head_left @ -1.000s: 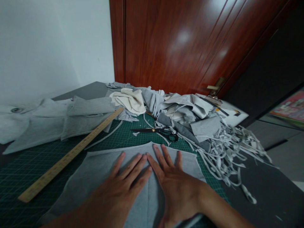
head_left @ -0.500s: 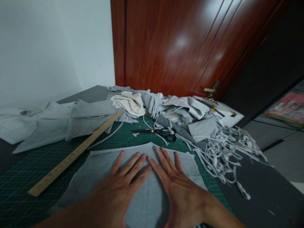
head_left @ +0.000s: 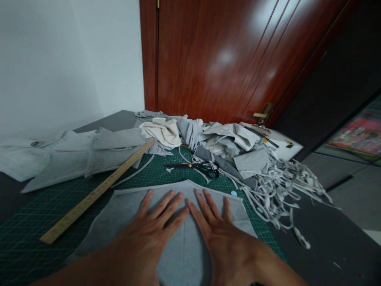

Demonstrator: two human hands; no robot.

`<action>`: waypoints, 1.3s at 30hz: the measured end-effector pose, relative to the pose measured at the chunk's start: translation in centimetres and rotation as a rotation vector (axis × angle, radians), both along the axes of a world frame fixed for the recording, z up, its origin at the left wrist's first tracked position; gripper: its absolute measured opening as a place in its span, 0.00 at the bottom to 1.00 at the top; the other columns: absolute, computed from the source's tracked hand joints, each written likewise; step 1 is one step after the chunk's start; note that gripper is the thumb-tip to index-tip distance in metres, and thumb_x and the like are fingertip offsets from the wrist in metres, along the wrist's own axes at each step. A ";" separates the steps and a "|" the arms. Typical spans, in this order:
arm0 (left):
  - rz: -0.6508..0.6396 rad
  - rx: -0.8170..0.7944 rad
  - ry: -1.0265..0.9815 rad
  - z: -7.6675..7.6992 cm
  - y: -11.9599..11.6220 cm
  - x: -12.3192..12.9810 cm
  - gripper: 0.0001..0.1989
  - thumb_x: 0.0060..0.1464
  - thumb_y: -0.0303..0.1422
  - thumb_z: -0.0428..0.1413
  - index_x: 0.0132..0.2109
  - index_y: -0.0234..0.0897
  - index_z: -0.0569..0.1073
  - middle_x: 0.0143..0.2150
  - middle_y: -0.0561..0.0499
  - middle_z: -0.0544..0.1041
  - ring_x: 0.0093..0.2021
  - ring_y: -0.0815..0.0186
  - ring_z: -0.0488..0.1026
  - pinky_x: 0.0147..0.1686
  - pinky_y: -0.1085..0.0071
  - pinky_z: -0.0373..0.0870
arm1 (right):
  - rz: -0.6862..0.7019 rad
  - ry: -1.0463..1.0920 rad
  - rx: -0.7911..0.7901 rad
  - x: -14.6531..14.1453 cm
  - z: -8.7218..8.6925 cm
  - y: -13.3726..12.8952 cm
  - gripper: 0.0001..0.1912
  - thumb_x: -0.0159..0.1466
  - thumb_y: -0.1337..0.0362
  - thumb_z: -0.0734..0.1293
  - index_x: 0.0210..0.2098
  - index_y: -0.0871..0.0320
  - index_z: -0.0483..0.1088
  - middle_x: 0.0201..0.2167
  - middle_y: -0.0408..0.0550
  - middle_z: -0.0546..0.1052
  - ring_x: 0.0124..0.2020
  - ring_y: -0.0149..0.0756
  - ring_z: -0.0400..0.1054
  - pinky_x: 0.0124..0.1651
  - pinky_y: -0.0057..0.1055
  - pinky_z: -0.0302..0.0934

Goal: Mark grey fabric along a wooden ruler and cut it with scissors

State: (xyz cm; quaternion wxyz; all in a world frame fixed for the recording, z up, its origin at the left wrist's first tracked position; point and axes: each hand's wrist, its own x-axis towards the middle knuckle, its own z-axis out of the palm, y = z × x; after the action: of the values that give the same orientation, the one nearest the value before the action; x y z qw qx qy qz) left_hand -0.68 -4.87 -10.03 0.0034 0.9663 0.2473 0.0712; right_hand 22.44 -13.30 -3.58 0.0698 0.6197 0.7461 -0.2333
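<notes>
A piece of grey fabric [head_left: 181, 246] with a peaked top edge lies flat on the green cutting mat [head_left: 26, 238]. Pressed flat on its left half is my left hand [head_left: 151, 230], fingers spread. My right hand [head_left: 217, 230] rests on the right half, its fingers apart too. The index fingertips almost meet near the faint centre line of the fabric. Just beyond the fabric's peak lie black-handled scissors [head_left: 208, 169], blades to the left. A small pale blue disc [head_left: 233, 193] sits at the fabric's upper right edge.
To the left a wooden ruler [head_left: 98, 190] lies aslant on the mat. Folded grey fabric pieces [head_left: 113, 155] stretch behind it. Crumpled cloth [head_left: 163, 131] is heaped at the back, and a tangle of fabric strips [head_left: 276, 190] spreads at the right. A brown door [head_left: 208, 59] stands behind.
The right hand's fingers have shifted slightly to the right, and the pale blue disc now shows beyond them. Both hands stay on the fabric. The view has moved slightly.
</notes>
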 end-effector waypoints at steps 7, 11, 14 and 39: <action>0.002 0.007 -0.002 0.5 -0.3 0.0 0.37 0.70 0.31 0.56 0.80 0.52 0.56 0.82 0.42 0.54 0.81 0.40 0.48 0.72 0.24 0.26 | 0.010 0.013 0.019 0.6 -1.2 0.1 0.72 0.56 0.41 0.79 0.82 0.48 0.30 0.82 0.59 0.26 0.79 0.80 0.19 0.67 0.89 0.22; 0.010 0.006 -0.007 0.4 -0.2 0.3 0.36 0.70 0.30 0.54 0.80 0.53 0.55 0.82 0.42 0.55 0.81 0.41 0.49 0.72 0.24 0.26 | 0.030 0.032 0.022 0.7 -1.2 0.1 0.80 0.49 0.39 0.82 0.82 0.50 0.30 0.82 0.61 0.25 0.78 0.83 0.18 0.66 0.90 0.20; -0.025 -0.041 0.011 0.8 -0.1 0.0 0.37 0.69 0.33 0.57 0.80 0.52 0.55 0.82 0.42 0.53 0.82 0.40 0.48 0.72 0.24 0.25 | 0.014 0.023 -0.001 0.6 -1.1 0.1 0.79 0.50 0.41 0.82 0.82 0.49 0.29 0.82 0.60 0.25 0.79 0.81 0.19 0.67 0.89 0.20; -0.151 -0.316 -0.046 7.3 -4.3 3.0 0.44 0.51 0.35 0.69 0.73 0.36 0.67 0.74 0.40 0.72 0.73 0.45 0.67 0.77 0.51 0.58 | -0.022 -0.019 0.221 1.4 -4.4 0.0 0.45 0.76 0.56 0.65 0.81 0.45 0.34 0.82 0.53 0.38 0.80 0.75 0.31 0.69 0.88 0.28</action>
State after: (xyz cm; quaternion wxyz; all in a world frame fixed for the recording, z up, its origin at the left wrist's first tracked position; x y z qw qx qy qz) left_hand 2.29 -9.21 -2.69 0.1665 0.9677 0.1819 0.0530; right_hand 23.82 -13.27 -8.01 0.0056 0.6341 0.7596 -0.1443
